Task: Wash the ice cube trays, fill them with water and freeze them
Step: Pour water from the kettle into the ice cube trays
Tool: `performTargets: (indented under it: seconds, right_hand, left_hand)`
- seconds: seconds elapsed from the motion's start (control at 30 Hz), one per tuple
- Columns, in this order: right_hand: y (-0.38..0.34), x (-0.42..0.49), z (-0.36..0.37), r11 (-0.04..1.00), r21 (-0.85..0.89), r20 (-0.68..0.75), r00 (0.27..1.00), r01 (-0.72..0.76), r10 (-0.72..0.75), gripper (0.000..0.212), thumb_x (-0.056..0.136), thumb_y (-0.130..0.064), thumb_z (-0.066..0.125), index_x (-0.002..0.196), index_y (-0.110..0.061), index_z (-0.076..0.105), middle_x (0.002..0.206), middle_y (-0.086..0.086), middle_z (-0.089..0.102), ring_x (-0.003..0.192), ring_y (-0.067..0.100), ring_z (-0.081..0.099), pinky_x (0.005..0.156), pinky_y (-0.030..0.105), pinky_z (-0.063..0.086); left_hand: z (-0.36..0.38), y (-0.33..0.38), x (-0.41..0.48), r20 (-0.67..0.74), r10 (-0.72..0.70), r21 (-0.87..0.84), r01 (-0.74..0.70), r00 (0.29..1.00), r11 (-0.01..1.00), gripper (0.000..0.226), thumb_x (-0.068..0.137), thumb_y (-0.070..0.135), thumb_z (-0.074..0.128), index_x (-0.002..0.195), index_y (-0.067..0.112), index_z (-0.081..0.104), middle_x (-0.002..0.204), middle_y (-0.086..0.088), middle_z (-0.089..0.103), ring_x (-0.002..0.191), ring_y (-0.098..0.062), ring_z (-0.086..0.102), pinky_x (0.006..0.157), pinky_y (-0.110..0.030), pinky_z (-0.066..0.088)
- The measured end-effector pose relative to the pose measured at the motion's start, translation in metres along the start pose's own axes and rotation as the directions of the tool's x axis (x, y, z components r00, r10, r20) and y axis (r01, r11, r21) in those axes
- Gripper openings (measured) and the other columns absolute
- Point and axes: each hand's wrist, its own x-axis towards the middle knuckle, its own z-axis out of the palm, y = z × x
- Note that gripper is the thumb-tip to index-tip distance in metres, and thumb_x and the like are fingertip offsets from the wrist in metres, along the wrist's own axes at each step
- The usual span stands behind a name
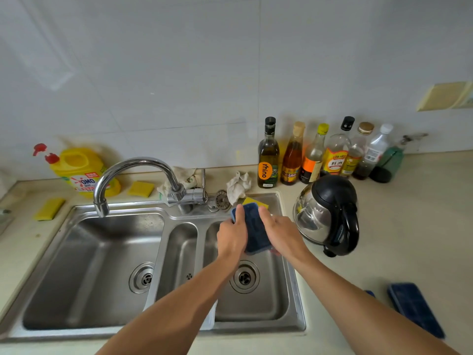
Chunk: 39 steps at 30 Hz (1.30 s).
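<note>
A dark blue ice cube tray (256,229) is held over the right basin of the steel sink (297,298). My left hand (231,234) grips its left edge, thumb up along the far corner. My right hand (280,231) grips its right edge; its fingers are hidden under the tray. A yellow sponge (252,201) shows just behind the tray on the sink rim. A second blue tray (414,308) lies on the counter at the near right. The faucet (133,175) points over the left basin, with no water visible.
A kettle (330,213) stands right of the sink, close to my right hand. Several bottles (314,155) line the back wall. A yellow detergent jug (82,170), two more yellow sponges (140,188) (49,208), rags (239,187) and a strainer (222,199) sit behind the sink.
</note>
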Motion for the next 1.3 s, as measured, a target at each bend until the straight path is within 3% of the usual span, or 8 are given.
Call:
performTargets:
  seconds: [0.27, 0.5, 0.67, 0.8, 0.93, 1.03, 1.17, 1.3]
  right_hand:
    - [-0.009, 0.002, 0.005, 0.985, 0.163, -0.196, 0.980, 0.058, -0.026, 0.071, 0.099, -0.067, 0.040, 0.053, -0.016, 0.058, 0.056, -0.001, 0.060, 0.062, 0.014, 0.060, 0.060, 0.036, 0.044]
    - [-0.017, -0.001, -0.001, 0.953, 0.264, -0.240, 0.967, 0.146, -0.082, 0.069, 0.099, -0.065, 0.040, 0.052, -0.016, 0.055, 0.055, 0.001, 0.063, 0.052, 0.008, 0.057, 0.062, 0.038, 0.048]
    - [-0.021, -0.001, -0.006, 0.953, 0.296, -0.100, 0.994, 0.063, -0.034, 0.070, 0.095, -0.067, 0.050, 0.080, -0.001, 0.066, 0.069, 0.003, 0.067, 0.067, 0.015, 0.062, 0.065, 0.033, 0.048]
    - [-0.015, -0.006, -0.010, 0.929, 0.368, 0.158, 0.983, 0.024, -0.088, 0.049, 0.099, -0.058, 0.056, 0.109, -0.012, 0.070, 0.099, 0.005, 0.077, 0.091, 0.018, 0.074, 0.076, 0.034, 0.061]
    - [-0.018, -0.008, -0.013, 0.902, 0.423, 0.198, 0.964, 0.081, -0.179, 0.022, 0.102, -0.036, 0.061, 0.103, -0.018, 0.073, 0.088, -0.005, 0.077, 0.083, 0.010, 0.073, 0.064, 0.021, 0.056]
    - [-0.024, -0.009, -0.016, 0.889, 0.438, 0.143, 0.966, 0.131, -0.213, 0.018, 0.102, -0.030, 0.061, 0.094, -0.019, 0.071, 0.073, -0.013, 0.074, 0.068, -0.003, 0.068, 0.055, 0.012, 0.049]
    - [-0.029, -0.007, -0.019, 0.903, 0.425, 0.169, 0.975, 0.062, -0.147, 0.027, 0.099, -0.038, 0.065, 0.102, -0.012, 0.072, 0.093, 0.005, 0.077, 0.082, 0.015, 0.075, 0.068, 0.027, 0.062]
    - [-0.027, -0.011, -0.017, 0.906, 0.422, 0.224, 0.971, -0.016, -0.087, 0.030, 0.099, -0.039, 0.066, 0.105, -0.010, 0.072, 0.098, 0.010, 0.076, 0.079, 0.015, 0.073, 0.066, 0.025, 0.060]
  left_hand:
    - [0.000, -0.002, -0.023, 0.119, 0.306, 0.175, -0.323, 0.945, 0.930, 0.056, 0.096, 0.065, 0.045, 0.064, 0.021, 0.056, 0.055, 0.009, 0.061, 0.047, 0.000, 0.055, 0.043, -0.012, 0.035]
    - [-0.003, 0.009, -0.026, 0.144, 0.399, 0.154, -0.419, 0.905, 0.895, 0.062, 0.085, 0.075, 0.038, 0.071, 0.019, 0.059, 0.060, 0.006, 0.063, 0.051, -0.002, 0.056, 0.046, -0.018, 0.042]
    - [-0.015, 0.012, -0.011, 0.127, 0.415, 0.233, -0.434, 0.901, 0.870, 0.053, 0.098, 0.064, 0.043, 0.070, 0.020, 0.057, 0.061, 0.007, 0.061, 0.053, -0.003, 0.055, 0.045, -0.014, 0.037]
    - [-0.031, 0.029, 0.000, 0.069, 0.451, 0.178, -0.456, 0.890, 0.872, 0.053, 0.101, 0.058, 0.043, 0.064, 0.021, 0.051, 0.057, 0.008, 0.055, 0.048, -0.005, 0.049, 0.040, -0.013, 0.035]
    - [-0.036, 0.042, 0.007, 0.060, 0.495, 0.150, -0.498, 0.867, 0.854, 0.053, 0.103, 0.055, 0.042, 0.062, 0.022, 0.047, 0.055, 0.009, 0.051, 0.049, -0.007, 0.046, 0.046, -0.017, 0.034]
    - [-0.036, 0.049, 0.010, 0.084, 0.491, 0.120, -0.498, 0.867, 0.859, 0.053, 0.103, 0.057, 0.039, 0.068, 0.019, 0.051, 0.064, 0.003, 0.058, 0.058, -0.015, 0.054, 0.053, -0.026, 0.041]
    - [-0.036, 0.052, 0.018, 0.179, 0.324, 0.126, -0.348, 0.929, 0.929, 0.059, 0.101, 0.063, 0.036, 0.085, 0.013, 0.063, 0.084, -0.008, 0.071, 0.079, -0.022, 0.070, 0.063, -0.032, 0.057]
    - [-0.036, 0.048, 0.021, 0.221, 0.214, 0.047, -0.230, 0.951, 0.972, 0.062, 0.095, 0.068, 0.044, 0.091, 0.011, 0.066, 0.087, -0.007, 0.074, 0.075, -0.017, 0.072, 0.048, -0.021, 0.053]
